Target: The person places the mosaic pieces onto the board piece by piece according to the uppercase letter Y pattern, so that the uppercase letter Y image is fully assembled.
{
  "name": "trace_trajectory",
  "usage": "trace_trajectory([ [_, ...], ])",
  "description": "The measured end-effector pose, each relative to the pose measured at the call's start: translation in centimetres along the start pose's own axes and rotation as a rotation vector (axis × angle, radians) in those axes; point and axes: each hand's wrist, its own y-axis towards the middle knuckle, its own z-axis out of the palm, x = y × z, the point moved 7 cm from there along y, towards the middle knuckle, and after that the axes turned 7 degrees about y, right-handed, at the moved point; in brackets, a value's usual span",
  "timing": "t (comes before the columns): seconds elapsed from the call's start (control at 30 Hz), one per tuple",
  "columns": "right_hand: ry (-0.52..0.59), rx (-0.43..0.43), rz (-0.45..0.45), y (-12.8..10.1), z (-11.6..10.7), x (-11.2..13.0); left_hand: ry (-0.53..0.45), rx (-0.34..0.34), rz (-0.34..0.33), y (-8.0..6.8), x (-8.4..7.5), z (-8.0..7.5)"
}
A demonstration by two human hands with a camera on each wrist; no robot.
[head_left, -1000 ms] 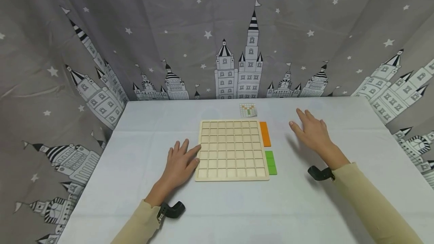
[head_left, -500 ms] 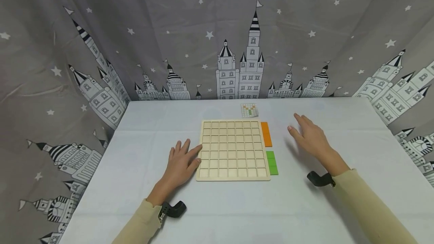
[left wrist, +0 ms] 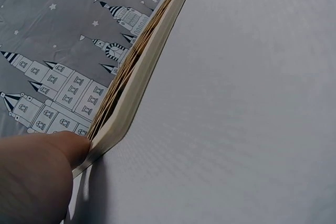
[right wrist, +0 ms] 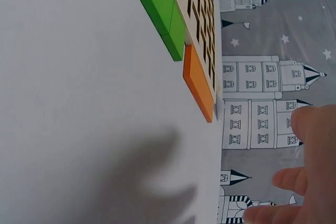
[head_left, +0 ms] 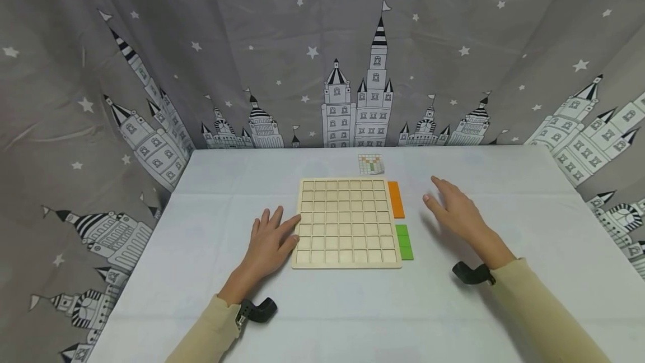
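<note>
A pale wooden grid board with rows of square recesses lies flat on the white table. My left hand rests at its left edge with fingers spread, thumb and forefinger touching the rim; the left wrist view shows the thumb against the board's side. Along the right edge lie orange tiles and, nearer me, green tiles, both in short rows. My right hand hovers over the table right of the orange tiles, fingers extended, holding nothing. Its shadow falls on the cloth in the right wrist view.
A small card printed with a coloured grid lies behind the board. A grey curtain with castles and stars hangs round the back and sides of the table. Each wrist wears a black camera mount.
My right hand has moved a little left and toward me, closer to the orange tiles. The left hand stays at the board's edge, and the view has shifted very slightly.
</note>
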Motion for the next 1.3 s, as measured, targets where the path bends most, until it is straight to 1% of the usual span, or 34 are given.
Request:
trace_trajectory([
  [0.17, 0.03, 0.008, -0.01, -0.2, 0.7, 0.3, 0.001, -0.006, -0.001, 0.0, 0.0, 0.0],
  [0.43, 0.076, 0.012, -0.051, -0.6, 1.4, 1.1, -0.004, -0.002, -0.004, 0.0, 0.1, 0.2],
  [0.67, 0.127, -0.008, -0.078, -0.8, 2.2, 1.8, -0.008, -0.002, -0.009, 0.1, 0.3, 0.3],
  [0.93, 0.126, -0.037, -0.177, -1.1, 2.8, 2.6, -0.002, 0.002, -0.012, 0.2, 0.3, 0.3],
  [1.13, 0.128, -0.022, -0.258, -1.4, 3.4, 3.3, 0.001, 0.003, -0.015, 0.2, 0.2, 0.1],
  [1.3, 0.122, -0.014, -0.295, -1.6, 3.9, 3.6, 0.003, -0.003, -0.015, 0.1, 0.2, 0.1],
])
